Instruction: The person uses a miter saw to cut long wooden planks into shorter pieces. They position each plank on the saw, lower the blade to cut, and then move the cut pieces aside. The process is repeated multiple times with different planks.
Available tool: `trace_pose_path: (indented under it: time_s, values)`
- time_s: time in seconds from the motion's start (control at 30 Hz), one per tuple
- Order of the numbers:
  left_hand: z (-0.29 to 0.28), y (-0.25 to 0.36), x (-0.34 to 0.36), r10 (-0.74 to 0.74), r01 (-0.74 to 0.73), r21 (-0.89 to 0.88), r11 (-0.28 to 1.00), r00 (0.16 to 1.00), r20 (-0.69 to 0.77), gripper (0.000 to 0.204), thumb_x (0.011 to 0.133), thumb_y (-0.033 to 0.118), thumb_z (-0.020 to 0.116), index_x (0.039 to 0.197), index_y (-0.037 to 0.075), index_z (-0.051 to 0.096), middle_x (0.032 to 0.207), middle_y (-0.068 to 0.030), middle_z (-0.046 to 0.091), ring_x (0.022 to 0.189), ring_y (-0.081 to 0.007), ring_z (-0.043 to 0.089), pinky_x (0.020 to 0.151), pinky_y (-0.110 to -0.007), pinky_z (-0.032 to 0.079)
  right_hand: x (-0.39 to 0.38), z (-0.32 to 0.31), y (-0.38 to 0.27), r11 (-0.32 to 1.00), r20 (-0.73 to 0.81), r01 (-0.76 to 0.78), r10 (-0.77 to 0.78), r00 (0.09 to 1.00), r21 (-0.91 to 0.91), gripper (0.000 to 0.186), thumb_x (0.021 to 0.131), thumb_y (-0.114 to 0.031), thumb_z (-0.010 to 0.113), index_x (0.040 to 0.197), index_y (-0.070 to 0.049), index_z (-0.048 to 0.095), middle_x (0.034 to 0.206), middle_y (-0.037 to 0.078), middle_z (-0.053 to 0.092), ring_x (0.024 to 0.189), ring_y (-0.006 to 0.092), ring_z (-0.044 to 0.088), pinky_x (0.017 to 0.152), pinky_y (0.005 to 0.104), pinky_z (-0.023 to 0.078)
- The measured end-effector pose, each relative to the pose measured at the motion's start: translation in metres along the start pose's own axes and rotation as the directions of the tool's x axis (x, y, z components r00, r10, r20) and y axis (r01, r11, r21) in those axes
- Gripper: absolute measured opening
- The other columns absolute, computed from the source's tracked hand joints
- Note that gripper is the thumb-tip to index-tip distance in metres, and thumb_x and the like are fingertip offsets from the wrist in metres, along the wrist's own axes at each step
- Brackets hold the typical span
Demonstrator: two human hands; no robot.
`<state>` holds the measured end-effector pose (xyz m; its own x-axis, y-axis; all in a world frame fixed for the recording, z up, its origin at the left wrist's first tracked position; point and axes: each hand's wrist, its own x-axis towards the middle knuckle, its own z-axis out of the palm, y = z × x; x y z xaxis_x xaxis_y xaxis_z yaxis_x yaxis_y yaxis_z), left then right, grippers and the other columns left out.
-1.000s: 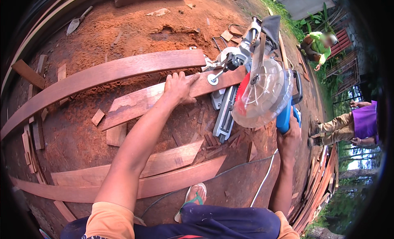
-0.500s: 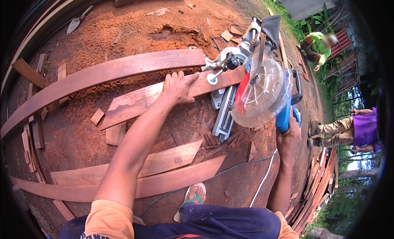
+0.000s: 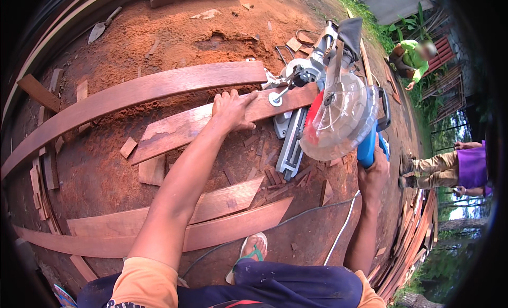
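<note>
A reddish-brown wooden board [image 3: 174, 131] lies across the bed of a miter saw [image 3: 345, 115], its left end angled. My left hand [image 3: 232, 111] grips the board, fingers curled over its far edge. Right of that hand, a clamp with a round white foot [image 3: 275, 98] presses on the wood. My right hand [image 3: 373, 171] is wrapped round the saw's blue handle [image 3: 366, 151]. A clear guard covers the red blade [image 3: 312, 117], which stands over the board's right end. I cannot tell whether the blade is spinning.
A long curved board [image 3: 132, 91] lies beyond; two more planks [image 3: 233, 225] lie near my sandalled foot [image 3: 254, 248]. A cable [image 3: 341, 228] crosses the ground. Offcuts and sawdust are scattered around. One person [image 3: 415, 59] crouches far right; another [image 3: 444, 168] stands nearer.
The view has shifted very slightly. Both hands keep their places on the board and the saw handle.
</note>
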<state>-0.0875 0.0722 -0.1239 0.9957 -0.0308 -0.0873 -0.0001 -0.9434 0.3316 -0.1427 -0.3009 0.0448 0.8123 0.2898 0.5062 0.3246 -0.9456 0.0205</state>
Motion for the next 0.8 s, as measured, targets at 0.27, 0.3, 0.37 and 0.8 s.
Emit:
trace_pose_path:
  time_s: [0.27, 0.3, 0.37, 0.8]
  values:
    - [0.000, 0.001, 0.000, -0.007, 0.006, 0.038, 0.999, 1.000, 0.017, 0.104, 0.070, 0.063, 0.085, 0.159, 0.042, 0.036, 0.129, -0.0181, 0.058, 0.120, -0.0373, 0.058, 0.098, -0.051, 0.045, -0.005, 0.006, -0.001, 0.997, -0.026, 0.050, -0.052, 0.998, -0.054, 0.075, 0.079, -0.010, 0.082, 0.149, -0.008, 0.055, 0.099, 0.014, 0.068, 0.093, 0.0339, 0.065, 0.084, 0.0445, 0.049]
    - [0.000, 0.001, 0.000, -0.004, 0.004, 0.035, 0.999, 1.000, 0.013, 0.104, 0.070, 0.063, 0.085, 0.159, 0.042, 0.036, 0.129, -0.0180, 0.058, 0.120, -0.0372, 0.058, 0.098, -0.051, 0.044, -0.006, 0.008, 0.000, 0.998, -0.022, 0.041, -0.043, 0.999, -0.056, 0.075, 0.080, -0.012, 0.082, 0.150, -0.008, 0.055, 0.098, 0.014, 0.068, 0.093, 0.0336, 0.065, 0.084, 0.0443, 0.049]
    - [0.001, 0.000, 0.000, -0.002, 0.002, 0.034, 0.999, 1.000, 0.009, 0.104, 0.070, 0.064, 0.085, 0.159, 0.042, 0.036, 0.129, -0.0178, 0.057, 0.120, -0.0370, 0.058, 0.098, -0.051, 0.044, -0.008, 0.011, 0.000, 0.998, -0.004, 0.030, -0.030, 1.000, -0.057, 0.074, 0.082, -0.016, 0.082, 0.150, -0.008, 0.055, 0.098, 0.013, 0.068, 0.093, 0.0331, 0.064, 0.083, 0.0440, 0.048]
    - [0.000, 0.000, 0.002, -0.003, 0.001, 0.031, 1.000, 0.999, 0.036, 0.105, 0.070, 0.063, 0.085, 0.160, 0.042, 0.036, 0.128, -0.0185, 0.057, 0.120, -0.0364, 0.058, 0.099, -0.050, 0.044, -0.008, 0.012, 0.001, 0.998, -0.022, 0.022, -0.023, 0.999, -0.056, 0.073, 0.082, -0.015, 0.082, 0.150, -0.008, 0.055, 0.100, 0.016, 0.070, 0.092, 0.0341, 0.066, 0.085, 0.0441, 0.050]
